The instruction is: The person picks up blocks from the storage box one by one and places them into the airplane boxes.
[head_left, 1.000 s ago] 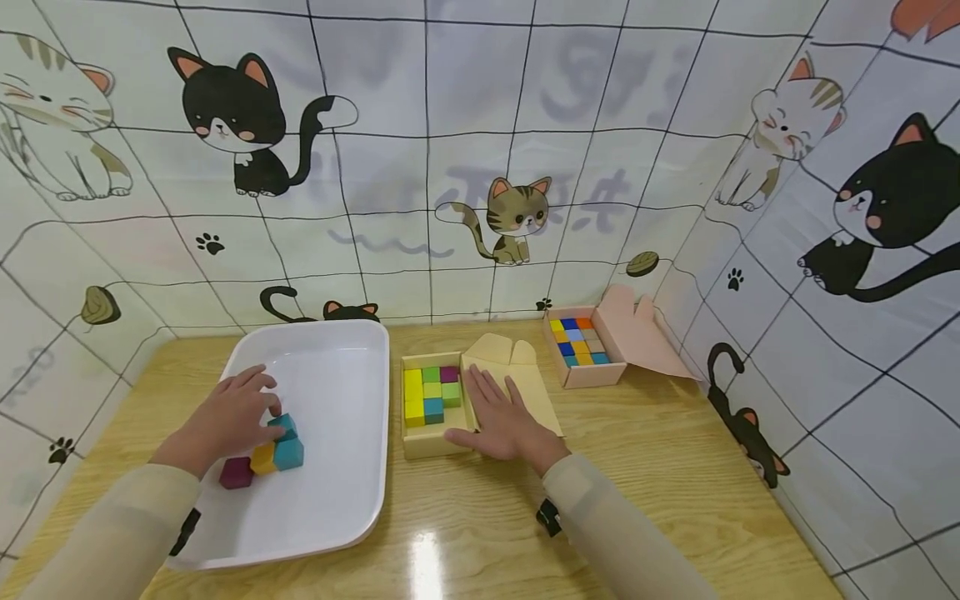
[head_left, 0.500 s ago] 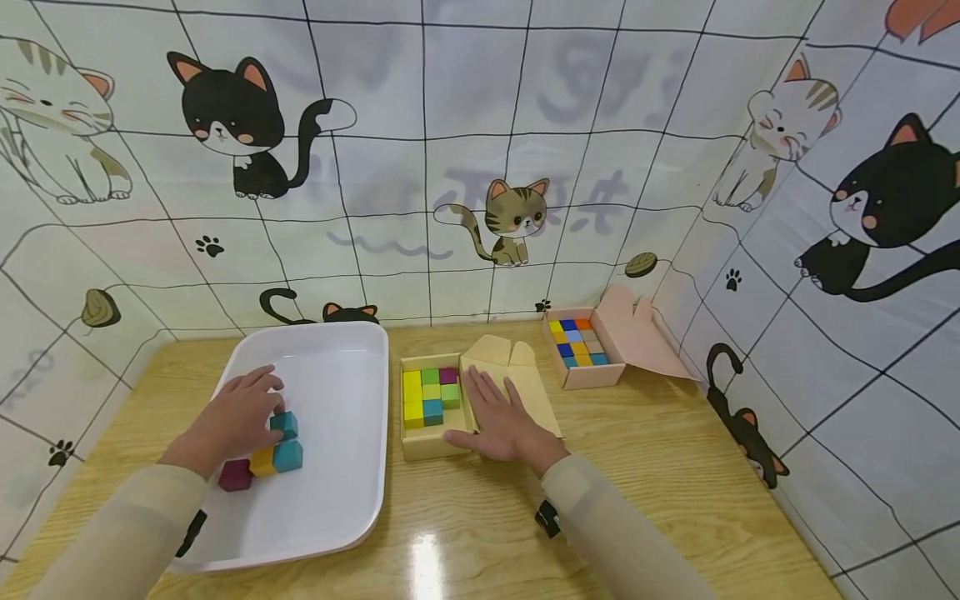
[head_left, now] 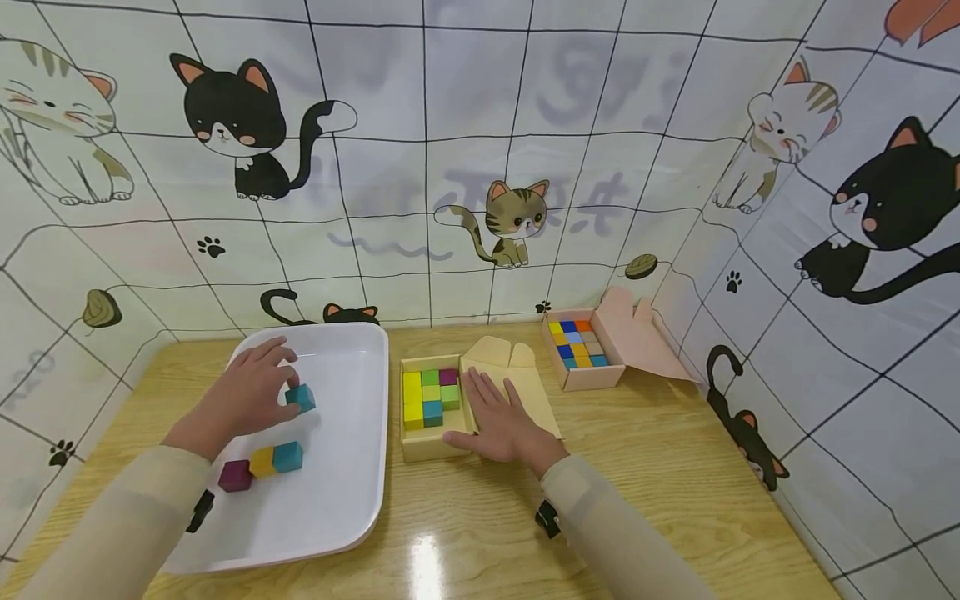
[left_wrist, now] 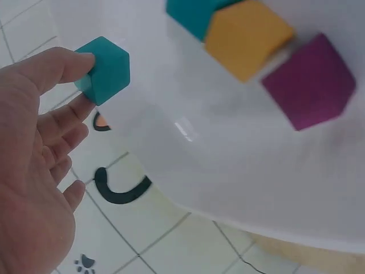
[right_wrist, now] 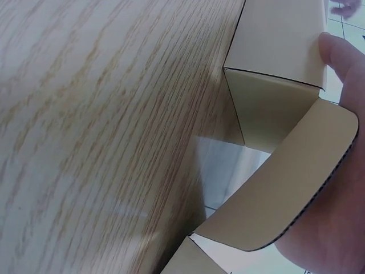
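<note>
Over the white tray (head_left: 345,500), my left hand (head_left: 251,390) pinches a teal cube (head_left: 302,398) between thumb and fingertips; the left wrist view shows the same teal cube (left_wrist: 105,71) lifted off the tray. Beneath it, another teal cube (head_left: 288,457), an orange cube (head_left: 262,462) and a maroon cube (head_left: 236,475) stand in a row on the tray. My right hand (head_left: 501,421) lies flat on the opened lid of a yellow cardboard box (head_left: 438,450), thumb at the box's front wall. Yellow, green, purple and teal blocks (head_left: 431,396) fill part of this box.
A pink cardboard box (head_left: 592,379) full of coloured cubes stands at the back right, its lid (head_left: 645,333) folded open to the right. A cat-patterned curtain (head_left: 390,183) borders the wooden table (head_left: 660,483) behind and at the sides.
My left hand has raised the teal cube away from the row and carried it toward the back right. The right hand stays where it was on the lid.
</note>
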A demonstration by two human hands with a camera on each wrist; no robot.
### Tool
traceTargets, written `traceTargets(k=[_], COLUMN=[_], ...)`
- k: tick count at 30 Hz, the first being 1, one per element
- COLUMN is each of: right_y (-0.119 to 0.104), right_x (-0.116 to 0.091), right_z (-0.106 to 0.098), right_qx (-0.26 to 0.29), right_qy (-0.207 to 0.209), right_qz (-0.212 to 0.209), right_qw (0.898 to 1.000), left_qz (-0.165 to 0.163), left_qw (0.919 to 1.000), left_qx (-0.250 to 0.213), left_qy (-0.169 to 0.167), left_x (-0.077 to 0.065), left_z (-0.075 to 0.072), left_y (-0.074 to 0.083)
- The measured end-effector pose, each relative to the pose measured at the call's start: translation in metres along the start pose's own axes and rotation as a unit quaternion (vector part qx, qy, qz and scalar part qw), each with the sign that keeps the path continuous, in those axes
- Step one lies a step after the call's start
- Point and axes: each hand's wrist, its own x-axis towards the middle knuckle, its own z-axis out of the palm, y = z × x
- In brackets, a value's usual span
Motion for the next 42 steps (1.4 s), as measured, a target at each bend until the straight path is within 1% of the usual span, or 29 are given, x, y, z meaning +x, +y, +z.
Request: traceTargets(k=[5, 11, 16, 21, 26, 31, 34, 38, 42], right_y=[0.000, 0.000, 0.000, 0.000, 0.000, 0.001, 0.001, 0.001, 0.001], right_x=[0.000, -0.001, -0.001, -0.001, 0.001, 0.000, 0.000, 0.001, 0.001], right_z=[0.000, -0.001, -0.001, -0.002, -0.002, -0.002, -0.001, 0.000, 0.001], right_qx=[-0.005, 0.000, 0.004, 0.016, 0.016, 0.014, 0.016, 0.016, 0.011], right_qy=[-0.002, -0.006, -0.004, -0.004, -0.003, 0.001, 0.002, 0.006, 0.011], right_qz=[0.001, 0.002, 0.001, 0.003, 0.005, 0.003, 0.001, 0.001, -0.001], right_qw=[1.000, 1.000, 1.000, 1.000, 1.000, 1.000, 1.000, 1.000, 1.000], left_qz=[0.017, 0.043, 0.072, 0.099, 0.123, 0.143, 0.149, 0.143, 0.140], left_qw=[0.9997, 0.9984, 0.9959, 0.9935, 0.9914, 0.9894, 0.9887, 0.9896, 0.9895], left_qx=[0.009, 0.012, 0.009, 0.014, 0.002, -0.007, -0.013, -0.016, -0.016], left_qy=[0.015, 0.035, 0.054, 0.055, 0.044, 0.022, 0.009, -0.011, -0.031], left_x=[0.013, 0.029, 0.042, 0.056, 0.068, 0.078, 0.083, 0.091, 0.097], left_z=[-0.015, -0.029, -0.033, -0.031, -0.026, -0.014, -0.005, 0.008, 0.016], left_y=[0.018, 0.045, 0.070, 0.095, 0.121, 0.140, 0.146, 0.151, 0.156])
